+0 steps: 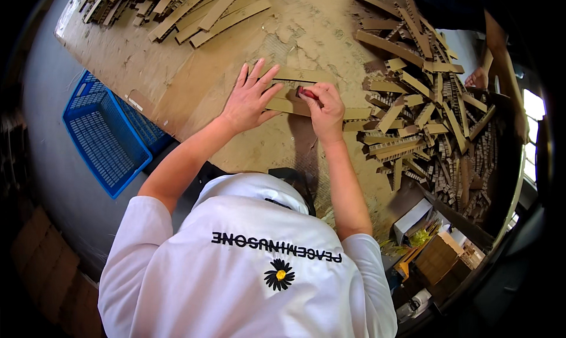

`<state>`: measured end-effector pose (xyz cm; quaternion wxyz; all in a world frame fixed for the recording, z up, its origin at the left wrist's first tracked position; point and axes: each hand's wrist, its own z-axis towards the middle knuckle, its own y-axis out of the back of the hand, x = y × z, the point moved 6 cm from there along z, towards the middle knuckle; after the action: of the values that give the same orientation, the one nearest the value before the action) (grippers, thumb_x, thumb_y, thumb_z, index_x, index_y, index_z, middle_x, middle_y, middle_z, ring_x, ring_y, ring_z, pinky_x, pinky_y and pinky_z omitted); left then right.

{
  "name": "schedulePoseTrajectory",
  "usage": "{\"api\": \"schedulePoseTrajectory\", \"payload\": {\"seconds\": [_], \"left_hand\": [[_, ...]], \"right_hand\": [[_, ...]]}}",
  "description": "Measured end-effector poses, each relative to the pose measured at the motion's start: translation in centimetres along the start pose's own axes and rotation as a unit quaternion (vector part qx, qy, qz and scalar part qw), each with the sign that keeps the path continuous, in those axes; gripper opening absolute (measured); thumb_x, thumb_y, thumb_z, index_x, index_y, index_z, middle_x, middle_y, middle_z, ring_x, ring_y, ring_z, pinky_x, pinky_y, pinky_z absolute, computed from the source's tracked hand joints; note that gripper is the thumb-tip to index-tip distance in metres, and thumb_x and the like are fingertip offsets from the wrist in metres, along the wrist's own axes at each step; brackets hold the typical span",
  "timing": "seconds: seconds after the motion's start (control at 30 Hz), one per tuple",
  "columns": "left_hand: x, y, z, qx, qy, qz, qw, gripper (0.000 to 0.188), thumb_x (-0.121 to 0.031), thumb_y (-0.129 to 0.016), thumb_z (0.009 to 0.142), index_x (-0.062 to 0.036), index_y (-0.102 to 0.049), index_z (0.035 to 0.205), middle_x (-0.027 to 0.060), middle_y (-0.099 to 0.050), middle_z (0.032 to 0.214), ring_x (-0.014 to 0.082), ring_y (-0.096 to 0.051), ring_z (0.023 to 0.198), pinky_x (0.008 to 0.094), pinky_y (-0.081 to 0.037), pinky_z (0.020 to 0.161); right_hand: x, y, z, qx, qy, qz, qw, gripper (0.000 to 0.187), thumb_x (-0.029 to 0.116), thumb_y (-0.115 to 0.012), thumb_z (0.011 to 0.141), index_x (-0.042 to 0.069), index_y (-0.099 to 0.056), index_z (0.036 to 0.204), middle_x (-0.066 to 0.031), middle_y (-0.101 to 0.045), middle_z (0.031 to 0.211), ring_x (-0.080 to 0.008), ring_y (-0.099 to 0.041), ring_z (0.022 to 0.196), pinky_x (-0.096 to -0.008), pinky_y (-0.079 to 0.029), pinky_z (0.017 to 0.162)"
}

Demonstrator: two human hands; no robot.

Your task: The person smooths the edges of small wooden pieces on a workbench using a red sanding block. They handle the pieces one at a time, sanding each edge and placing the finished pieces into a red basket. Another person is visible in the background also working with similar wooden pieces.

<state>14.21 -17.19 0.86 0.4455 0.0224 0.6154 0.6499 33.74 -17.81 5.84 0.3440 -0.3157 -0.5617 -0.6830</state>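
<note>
My left hand [250, 100] lies flat on the table with its fingers spread, pressing at the left ends of two brown cardboard strips. The far strip [303, 75] runs to the right from beyond my fingertips. The nearer strip [288, 106] passes beneath my right hand [326, 109], and its other end comes out on the far side of that wrist. Closed around a small red-handled tool [303, 92], my right hand is held over the gap between the strips. The tool's working end is too small to make out.
Loose honeycomb-cardboard strips [413, 96] are heaped along the right side. More strips [206, 13] lie at the far left. A blue plastic basket [109, 134] stands beyond the worn table's [177, 84] left edge. Another person's hand [477, 78] shows at the far right, beside boxes [439, 258] lower down.
</note>
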Motion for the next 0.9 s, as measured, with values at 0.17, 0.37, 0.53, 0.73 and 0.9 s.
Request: {"api": "schedulePoseTrajectory", "payload": {"seconds": [0.17,0.37,0.53,0.73,0.9], "left_hand": [[0.0,-0.1,0.0,0.010,-0.001,0.011,1.000,0.077,-0.042,-0.087,0.077,-0.0127,-0.059,0.142,0.0109,-0.032,0.169,0.0439,-0.021,0.157,0.0666,-0.021,0.124],[-0.5,-0.4,-0.4,0.015,-0.016,0.042,0.999,0.081,-0.040,-0.086,0.077,-0.0196,-0.056,0.149,0.0108,-0.033,0.169,0.0449,-0.019,0.158,0.0666,-0.019,0.124],[-0.5,-0.4,-2.2,0.024,-0.003,0.024,0.999,0.074,-0.035,-0.086,0.077,-0.0266,-0.060,0.146,0.0099,-0.033,0.169,0.0449,-0.022,0.158,0.0663,-0.022,0.124],[-0.3,0.0,-2.4,0.024,-0.009,-0.028,0.999,0.063,-0.028,-0.086,0.077,-0.0287,-0.067,0.137,0.0099,-0.034,0.169,0.0446,-0.024,0.157,0.0640,-0.024,0.124],[-0.4,0.1,-2.3,0.026,-0.008,-0.036,0.999,0.058,-0.026,-0.085,0.078,-0.0270,-0.069,0.134,0.0099,-0.034,0.169,0.0442,-0.023,0.158,0.0638,-0.024,0.124]], "right_hand": [[-0.2,-0.7,-0.7,0.000,0.026,-0.027,0.999,0.016,0.002,-0.082,0.083,0.006,-0.076,0.096,-0.0059,-0.066,0.092,-0.0218,-0.066,0.079,-0.0320,-0.053,0.068],[-0.4,-1.5,-0.7,-0.008,0.023,-0.070,0.997,0.014,0.007,-0.083,0.082,0.009,-0.077,0.094,-0.0043,-0.067,0.090,-0.0241,-0.067,0.077,-0.0343,-0.053,0.067],[-0.3,-1.6,-0.8,0.004,0.029,-0.100,0.995,0.013,0.010,-0.083,0.083,0.011,-0.077,0.094,-0.0036,-0.068,0.093,-0.0251,-0.068,0.076,-0.0350,-0.054,0.067],[-0.3,-1.7,-1.0,0.006,0.035,-0.116,0.993,0.012,0.013,-0.083,0.085,0.013,-0.077,0.094,-0.0021,-0.069,0.095,-0.0251,-0.070,0.075,-0.0362,-0.055,0.065],[-0.4,-1.8,-1.0,0.013,0.042,-0.125,0.991,0.012,0.013,-0.082,0.085,0.013,-0.077,0.096,-0.0022,-0.069,0.096,-0.0248,-0.070,0.076,-0.0351,-0.055,0.067]]}}
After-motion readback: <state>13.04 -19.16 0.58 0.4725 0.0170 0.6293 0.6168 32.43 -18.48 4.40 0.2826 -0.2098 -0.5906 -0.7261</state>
